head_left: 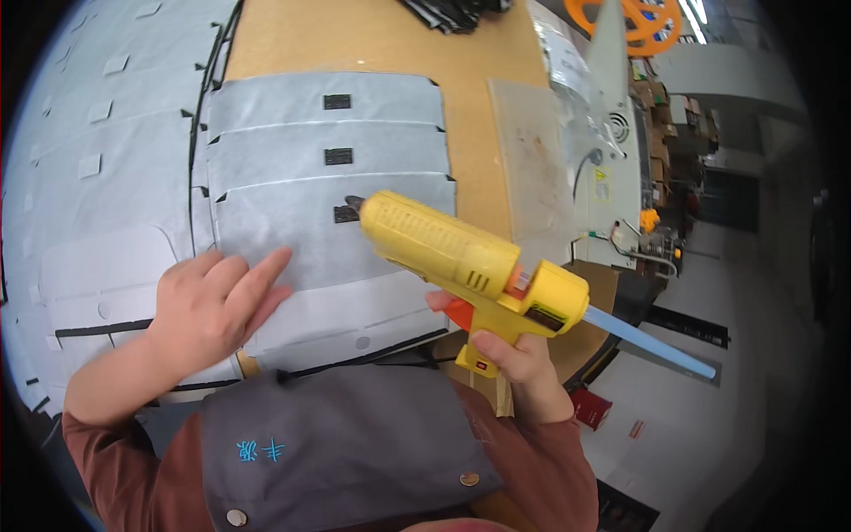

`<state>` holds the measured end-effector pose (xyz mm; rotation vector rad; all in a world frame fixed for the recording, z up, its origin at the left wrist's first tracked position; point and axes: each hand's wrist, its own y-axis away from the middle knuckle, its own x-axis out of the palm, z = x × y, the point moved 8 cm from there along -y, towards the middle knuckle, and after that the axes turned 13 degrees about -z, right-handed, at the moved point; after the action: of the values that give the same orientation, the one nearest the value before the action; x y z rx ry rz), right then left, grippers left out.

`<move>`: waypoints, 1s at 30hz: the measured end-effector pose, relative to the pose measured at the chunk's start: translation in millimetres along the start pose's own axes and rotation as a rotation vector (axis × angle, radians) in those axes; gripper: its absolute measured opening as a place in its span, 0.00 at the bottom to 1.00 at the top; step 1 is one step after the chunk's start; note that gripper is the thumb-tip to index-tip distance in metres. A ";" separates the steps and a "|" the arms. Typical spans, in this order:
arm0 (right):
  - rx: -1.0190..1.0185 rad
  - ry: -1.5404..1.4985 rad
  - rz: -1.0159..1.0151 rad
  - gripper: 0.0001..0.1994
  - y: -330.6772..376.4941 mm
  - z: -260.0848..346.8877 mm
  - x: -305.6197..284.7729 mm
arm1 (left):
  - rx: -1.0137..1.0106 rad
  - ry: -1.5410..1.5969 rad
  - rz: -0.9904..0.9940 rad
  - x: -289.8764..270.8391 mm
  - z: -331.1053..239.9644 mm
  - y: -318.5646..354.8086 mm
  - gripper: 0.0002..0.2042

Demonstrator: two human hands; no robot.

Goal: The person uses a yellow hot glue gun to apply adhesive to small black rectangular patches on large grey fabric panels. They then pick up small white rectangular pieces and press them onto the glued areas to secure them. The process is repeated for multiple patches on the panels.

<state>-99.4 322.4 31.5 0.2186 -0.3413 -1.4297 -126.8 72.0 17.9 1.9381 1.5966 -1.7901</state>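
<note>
My right hand (510, 350) grips the handle of a yellow glue gun (461, 257), a finger on its orange trigger. A pale blue glue stick (651, 341) juts from the gun's back. The dark nozzle points at a small black patch (346, 214) on the nearest grey fabric sheet (292, 235). My left hand (217, 297) lies flat on that sheet's lower left part, fingers together and pressing it down. Two more grey sheets with black patches (337, 156) overlap behind it on the brown worktable (372, 40).
Stacks of white cut panels (97, 160) cover the table's left side. A clear plastic sheet (532, 160) lies right of the grey sheets. A white machine (612, 151) stands at the table's right edge, with an orange reel (643, 22) behind it. Dark pieces (452, 11) lie at the far end.
</note>
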 end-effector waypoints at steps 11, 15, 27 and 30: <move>-0.106 0.285 -0.155 0.26 24.0 7.1 11.1 | 0.405 0.219 -0.450 -62.3 -171.2 -86.6 0.20; -0.247 0.258 -0.188 0.29 25.1 -1.1 8.6 | 0.420 0.256 -0.532 -45.8 -215.0 -98.1 0.19; 0.290 0.111 -0.459 0.21 8.3 -20.2 -18.0 | 0.507 0.274 -0.524 -31.1 -218.3 -95.2 0.20; -0.116 0.167 -0.325 0.22 26.4 1.6 -17.3 | 0.494 0.384 -0.542 -34.0 -195.4 -84.9 0.18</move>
<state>-77.3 343.1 40.4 0.3071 -0.0859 -1.7325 -41.1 214.8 155.1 2.3342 2.1286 -2.2996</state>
